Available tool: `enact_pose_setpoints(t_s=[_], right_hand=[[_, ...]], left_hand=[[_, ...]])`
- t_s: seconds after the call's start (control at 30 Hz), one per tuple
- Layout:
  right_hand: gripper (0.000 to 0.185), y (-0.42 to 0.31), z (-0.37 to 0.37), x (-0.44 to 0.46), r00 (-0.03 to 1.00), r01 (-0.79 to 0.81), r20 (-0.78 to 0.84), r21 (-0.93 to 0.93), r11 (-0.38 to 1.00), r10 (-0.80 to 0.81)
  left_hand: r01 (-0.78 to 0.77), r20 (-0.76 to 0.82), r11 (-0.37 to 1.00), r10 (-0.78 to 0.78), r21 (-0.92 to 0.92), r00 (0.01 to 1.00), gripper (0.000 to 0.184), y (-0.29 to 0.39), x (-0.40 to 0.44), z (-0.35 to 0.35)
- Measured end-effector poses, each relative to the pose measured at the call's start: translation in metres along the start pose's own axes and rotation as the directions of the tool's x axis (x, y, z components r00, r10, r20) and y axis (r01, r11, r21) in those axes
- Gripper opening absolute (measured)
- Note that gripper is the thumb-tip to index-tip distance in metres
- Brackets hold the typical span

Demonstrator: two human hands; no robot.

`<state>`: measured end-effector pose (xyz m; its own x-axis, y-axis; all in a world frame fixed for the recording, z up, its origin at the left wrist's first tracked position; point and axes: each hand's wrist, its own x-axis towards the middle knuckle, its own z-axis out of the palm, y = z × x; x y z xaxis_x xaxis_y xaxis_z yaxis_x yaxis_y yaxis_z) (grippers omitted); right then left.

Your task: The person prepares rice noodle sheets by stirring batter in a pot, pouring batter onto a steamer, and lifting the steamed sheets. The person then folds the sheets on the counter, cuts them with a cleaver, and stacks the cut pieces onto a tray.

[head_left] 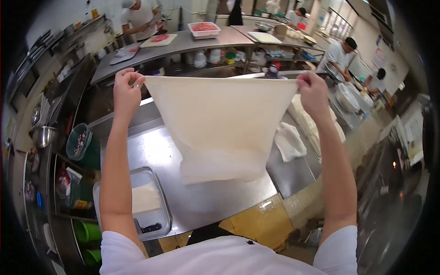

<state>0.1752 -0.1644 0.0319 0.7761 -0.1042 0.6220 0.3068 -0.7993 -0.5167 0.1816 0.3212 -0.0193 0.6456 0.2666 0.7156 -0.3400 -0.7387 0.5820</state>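
A cream-white cloth [220,119] hangs stretched between my two hands above the steel table, its lower end bunched near the tabletop. My left hand [127,94] pinches its top left corner, and a ring shows on one finger. At the opposite corner, my right hand [314,94] is closed on the same cloth. Below my left forearm, a clear shallow tray [167,208] holds a flat, pale rectangular piece [146,199] and a black-handled knife [151,228]. The left forearm hides part of the tray.
On the right lie a crumpled white cloth [291,143] and pale stacked sheets [338,129]. A far counter [183,45] carries a white bin of red meat [204,28] and a cutting board [159,41]. Several co-workers stand beyond. Green bins [87,231] stand at lower left.
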Motion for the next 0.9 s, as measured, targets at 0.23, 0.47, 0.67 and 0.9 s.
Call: enact_pose_setpoints(t_s=[0.23, 0.47, 0.67, 0.9], right_hand=[[0.015, 0.022, 0.145, 0.089, 0.989, -0.107, 0.102, -0.020, 0.994, 0.108], [0.014, 0.027, 0.151, 0.099, 0.992, -0.086, 0.099, 0.146, 0.985, 0.072], [0.010, 0.072, 0.113, -0.031, 0.993, -0.009, 0.120, 0.217, 0.976, -0.018], [0.008, 0.196, 0.086, -0.336, 0.791, -0.073, 0.605, -0.047, 0.996, 0.086]], left_hand=[[0.023, -0.020, 0.969, -0.018, 0.246, 1.000, 0.012, -0.070, 0.043, 0.002], [0.002, -0.055, 0.962, 0.014, 0.273, 0.998, 0.011, -0.035, 0.034, -0.032], [-0.038, 0.083, 0.982, 0.023, 0.185, 0.996, 0.008, -0.006, -0.082, -0.066], [0.386, 0.466, 0.848, -0.524, 0.362, 0.713, 0.015, -0.005, -0.372, -0.077]])
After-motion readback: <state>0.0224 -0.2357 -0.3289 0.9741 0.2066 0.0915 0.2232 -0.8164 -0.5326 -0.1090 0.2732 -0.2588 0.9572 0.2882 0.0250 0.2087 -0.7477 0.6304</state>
